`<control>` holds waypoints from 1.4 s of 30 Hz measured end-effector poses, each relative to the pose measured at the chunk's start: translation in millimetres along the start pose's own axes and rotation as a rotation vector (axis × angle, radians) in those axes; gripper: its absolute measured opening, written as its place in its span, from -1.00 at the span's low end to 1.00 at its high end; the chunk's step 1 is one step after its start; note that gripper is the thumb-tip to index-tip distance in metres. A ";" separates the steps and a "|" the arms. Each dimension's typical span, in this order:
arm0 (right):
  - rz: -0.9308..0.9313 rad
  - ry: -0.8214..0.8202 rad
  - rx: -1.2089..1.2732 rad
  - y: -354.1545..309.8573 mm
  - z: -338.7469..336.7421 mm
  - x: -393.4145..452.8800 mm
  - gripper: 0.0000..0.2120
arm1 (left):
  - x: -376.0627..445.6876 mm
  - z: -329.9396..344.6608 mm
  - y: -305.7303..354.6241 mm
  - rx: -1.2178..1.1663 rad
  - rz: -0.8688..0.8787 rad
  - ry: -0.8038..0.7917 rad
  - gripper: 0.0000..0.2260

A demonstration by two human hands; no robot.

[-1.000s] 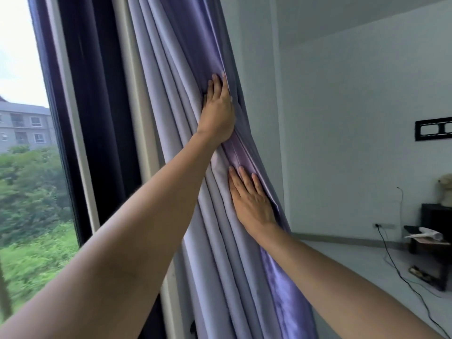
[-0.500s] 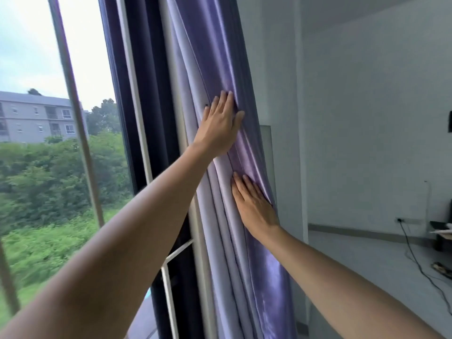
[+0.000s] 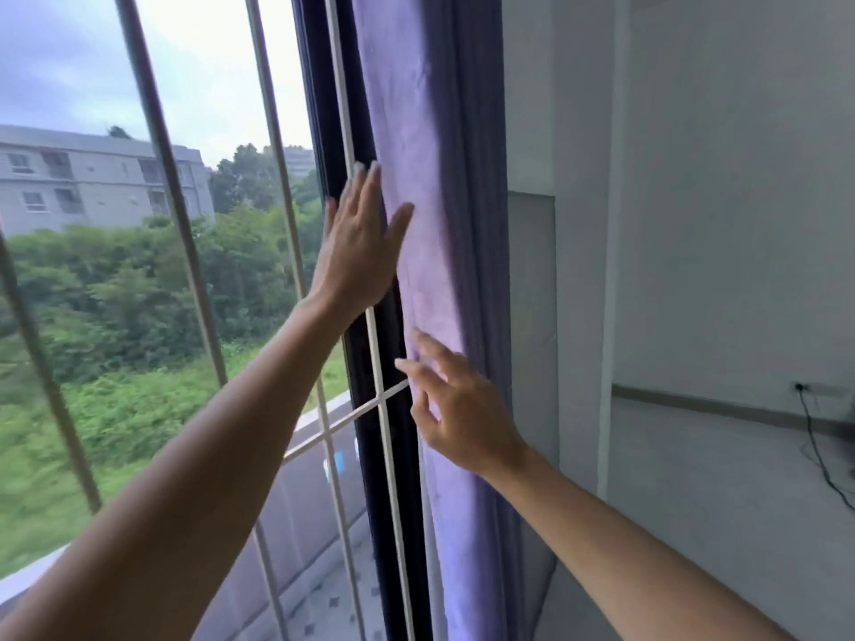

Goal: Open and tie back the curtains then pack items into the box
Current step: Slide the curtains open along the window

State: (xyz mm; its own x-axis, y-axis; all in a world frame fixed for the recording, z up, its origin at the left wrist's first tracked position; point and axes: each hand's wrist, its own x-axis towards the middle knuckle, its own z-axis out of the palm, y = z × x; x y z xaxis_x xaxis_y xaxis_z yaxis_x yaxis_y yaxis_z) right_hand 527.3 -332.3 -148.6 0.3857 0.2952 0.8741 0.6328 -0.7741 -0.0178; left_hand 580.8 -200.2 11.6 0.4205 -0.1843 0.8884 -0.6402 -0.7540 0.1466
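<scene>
Two bare hands are raised against a purple curtain [image 3: 435, 233] that hangs gathered in a narrow column at the right edge of the window, beside a grey wall [image 3: 721, 224]. The left hand [image 3: 358, 252] is the higher one: its fingers are straight and close together, thumb spread out to the right, the palm laid flat on the curtain's left edge where the fabric meets the dark window frame [image 3: 331, 131]. It grips nothing. The right hand [image 3: 462, 409] sits lower, in front of the curtain's folds; its fingers are spread and loosely bent, with the fingertips at or just off the fabric (contact cannot be confirmed, the fingers being blurred). It holds nothing.

The curtain runs from the top of the view to the bottom and covers none of the glass to its left. White grille bars [image 3: 384, 395] cross the pane behind the left forearm. Outside stand green trees [image 3: 139, 293] and a grey building [image 3: 92, 178]. On the far right, a black cable [image 3: 816, 446] drops from a wall socket [image 3: 800, 387] above the floor.
</scene>
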 end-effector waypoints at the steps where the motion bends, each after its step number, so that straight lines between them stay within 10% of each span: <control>1: 0.003 0.025 0.018 -8.5 -7.3 1.3 -0.65 | -6.3 -9.7 -1.9 -0.006 -0.029 0.023 -0.40; 21: 0.253 0.281 0.358 35.1 -58.0 4.3 -0.65 | -91.5 -32.9 16.3 0.139 -0.195 0.240 -0.43; 42: 0.305 -0.141 0.875 127.9 -25.4 37.3 -0.47 | -104.6 61.3 44.2 0.405 -0.409 0.374 -0.46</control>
State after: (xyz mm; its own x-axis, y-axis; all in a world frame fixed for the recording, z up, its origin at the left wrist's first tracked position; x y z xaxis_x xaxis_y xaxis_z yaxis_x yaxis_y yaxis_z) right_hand 605.5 -434.6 -105.9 0.6600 0.2584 0.7054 0.7488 -0.1499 -0.6456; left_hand 548.0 -252.9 -101.6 0.2801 0.3406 0.8975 -0.1557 -0.9065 0.3926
